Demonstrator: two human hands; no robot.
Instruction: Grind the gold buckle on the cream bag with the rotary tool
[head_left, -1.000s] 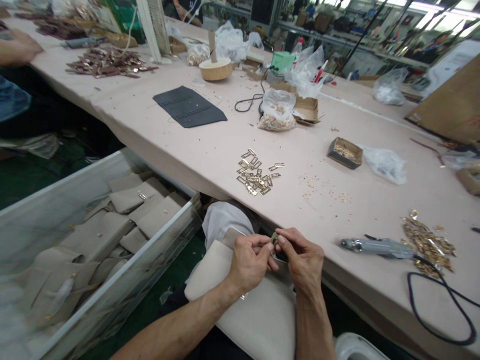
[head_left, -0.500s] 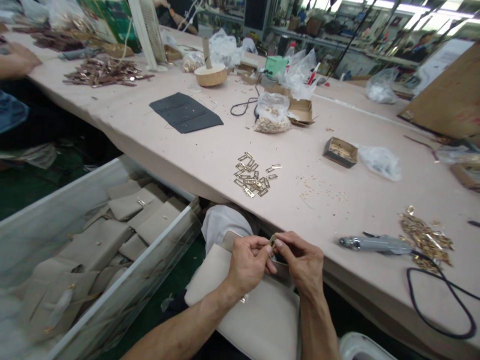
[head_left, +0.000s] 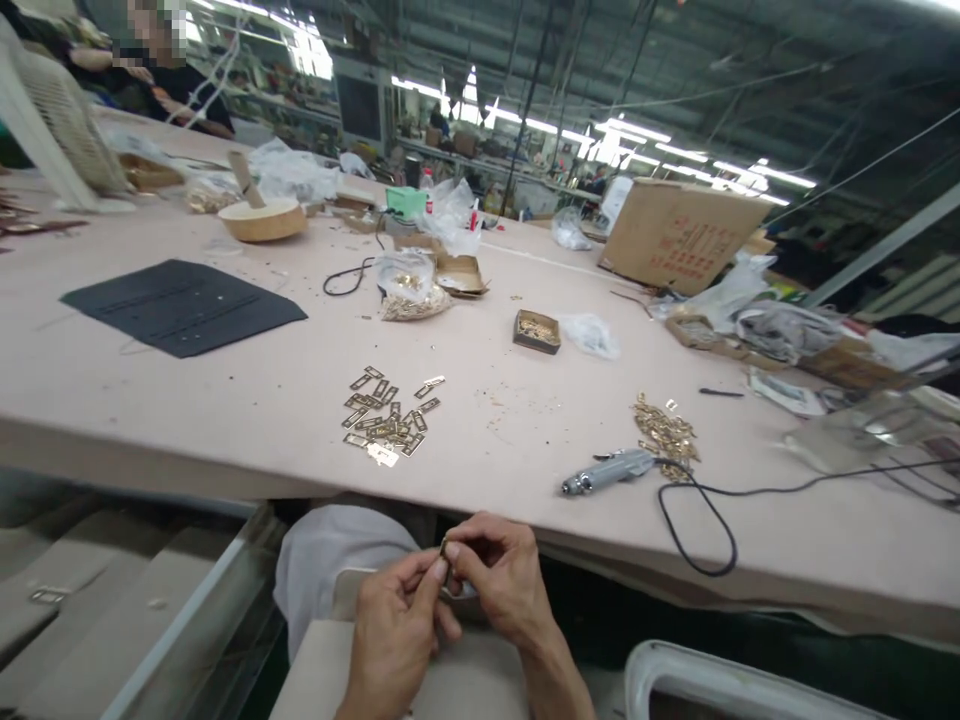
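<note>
My left hand (head_left: 399,622) and my right hand (head_left: 498,578) meet over my lap, thumbs and fingers pinched together. Between their fingertips is a small brass-coloured metal frame (head_left: 445,549), mostly hidden by the fingers; it seems to sit at the edge of a pale strip or flap. Below the hands, a beige bag (head_left: 319,655) lies on my lap. A loose pile of similar rectangular metal frames (head_left: 386,428) rests on the table straight ahead. To the right lies a grey power screwdriver (head_left: 609,470), beside a heap of gold-coloured metal parts (head_left: 666,432).
A plastic bin (head_left: 196,615) with beige bags stands at my left. On the table (head_left: 480,470) are a dark sheet (head_left: 184,305), a bag of small parts (head_left: 412,300), a small box (head_left: 536,332), a tape roll (head_left: 262,220) and a black cable (head_left: 701,560). A person (head_left: 157,70) sits far left.
My view has swung up and to the right, so the table's right side shows more and the bin less. Both hands stay pinched on the metal frame.
</note>
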